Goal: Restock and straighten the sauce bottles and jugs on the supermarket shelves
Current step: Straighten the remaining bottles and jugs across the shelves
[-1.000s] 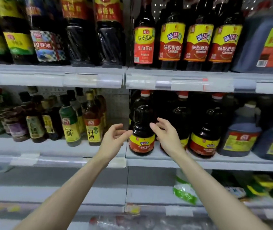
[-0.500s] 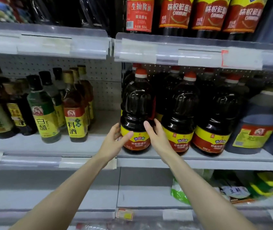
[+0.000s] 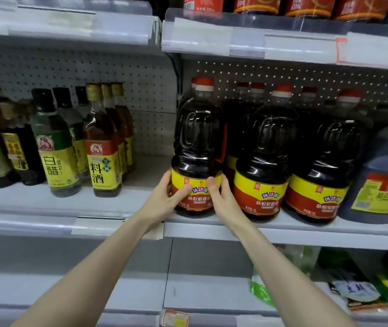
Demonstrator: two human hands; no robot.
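- Since half a second before, both hands had closed from just beside the label onto the leftmost soy sauce jug [image 3: 196, 138], and the view had drawn nearer to the shelf.
- The left hand [image 3: 164, 199] gripped the jug's lower left side, its thumb laid across the yellow-and-red label.
- The right hand [image 3: 223, 197] gripped the lower right side with its thumb on the label. Its fingers were hidden between the jug and the neighbouring jug [image 3: 261, 161].
- The held jug stood upright at the front left end of the middle shelf [image 3: 282, 230].
- A blue-grey jug [image 3: 381, 185] stood further right.
- A vinegar bottle [image 3: 56, 149] and a cooking wine bottle [image 3: 103, 149] stood on the left section, apart from the held jug.
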